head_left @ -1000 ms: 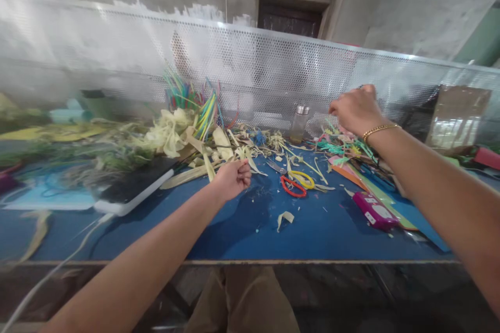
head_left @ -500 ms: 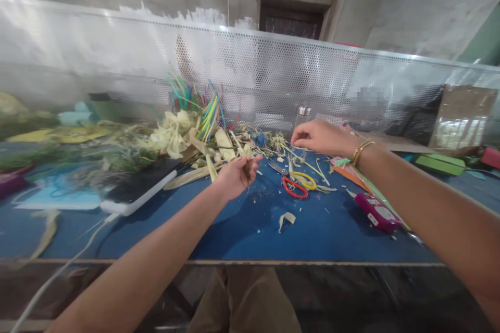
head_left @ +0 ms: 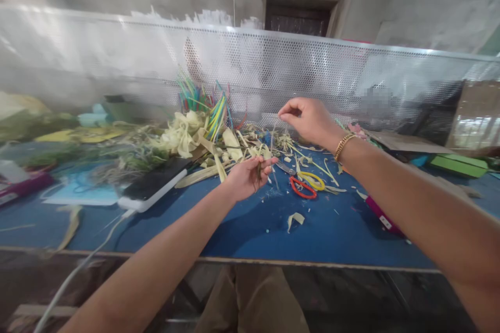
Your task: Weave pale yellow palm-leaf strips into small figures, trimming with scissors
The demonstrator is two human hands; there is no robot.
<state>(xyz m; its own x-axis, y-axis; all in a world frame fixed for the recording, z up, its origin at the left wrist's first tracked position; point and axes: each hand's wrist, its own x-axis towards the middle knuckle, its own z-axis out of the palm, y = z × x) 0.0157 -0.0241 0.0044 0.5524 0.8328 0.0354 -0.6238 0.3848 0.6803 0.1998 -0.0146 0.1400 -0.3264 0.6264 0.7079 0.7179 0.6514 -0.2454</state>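
My left hand (head_left: 250, 178) is held palm up above the blue table, fingers curled round some thin dark strands (head_left: 258, 176) whose kind I cannot make out. Higher and to the right, my right hand (head_left: 308, 120) is pinched closed, a gold bracelet on its wrist. A faint thin pale strand (head_left: 272, 140) hangs from near its fingertips down to the left hand's fingers; motion blurs it. Just right of the left hand lie scissors (head_left: 307, 185) with one red and one yellow handle loop. Dried corn husks (head_left: 232, 144) are heaped behind the hands.
A black-and-white device (head_left: 154, 187) with a white cable lies at left, near grey-green dried plant material (head_left: 133, 164). Colourful stems (head_left: 216, 114) stand at the back before a perforated metal screen (head_left: 304, 73). A purple box (head_left: 385, 216) sits beneath my right forearm.
My right hand has risen and moved slightly left, and a thin strand now shows between the two hands. The view has shifted a little; my left hand stays palm up.
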